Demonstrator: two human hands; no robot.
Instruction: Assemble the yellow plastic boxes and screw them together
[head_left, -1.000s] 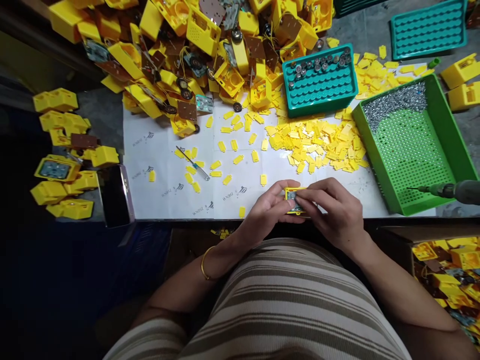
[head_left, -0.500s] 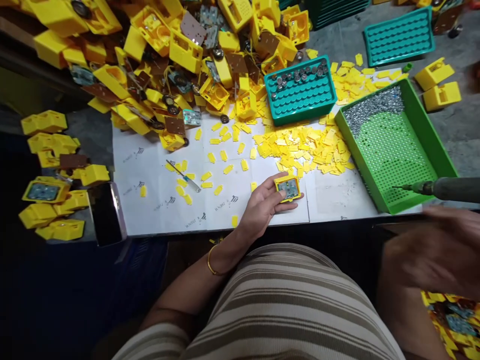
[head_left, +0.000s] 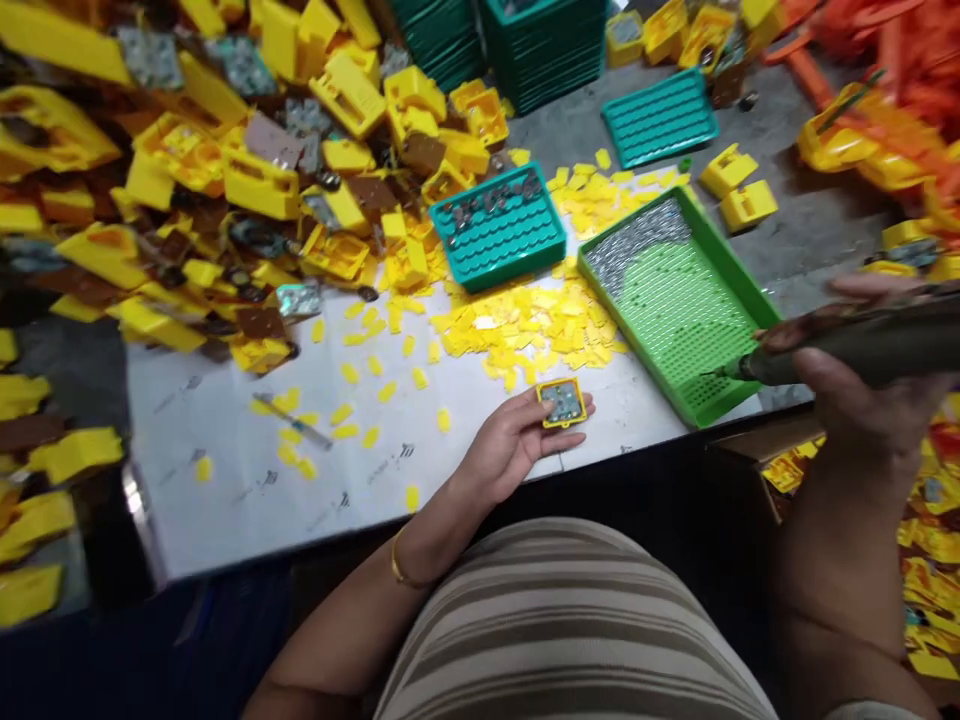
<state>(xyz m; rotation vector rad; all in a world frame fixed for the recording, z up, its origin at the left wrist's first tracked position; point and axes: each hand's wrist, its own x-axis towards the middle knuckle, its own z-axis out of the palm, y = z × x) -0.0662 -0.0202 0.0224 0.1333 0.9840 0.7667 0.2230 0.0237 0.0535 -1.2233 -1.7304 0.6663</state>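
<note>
Yellow casing (head_left: 568, 402) stays thumb-clamped in half-curled left hand (head_left: 514, 440) — right hand (head_left: 862, 420), there a second ago, now wraps dark power driver (head_left: 877, 347).

From the left hand (head_left: 517, 440) I have room over a bare strip of white paper (head_left: 622, 430) at 3 o'clock, up to the green tray (head_left: 671, 295), which blocks 2 o'clock, the power driver (head_left: 885, 340) jutting over it. At 12 the pile of yellow plates (head_left: 532, 325), then the teal tray (head_left: 502, 245), stand in my way; at 10 the housing heap (head_left: 259, 180) bars me
</note>
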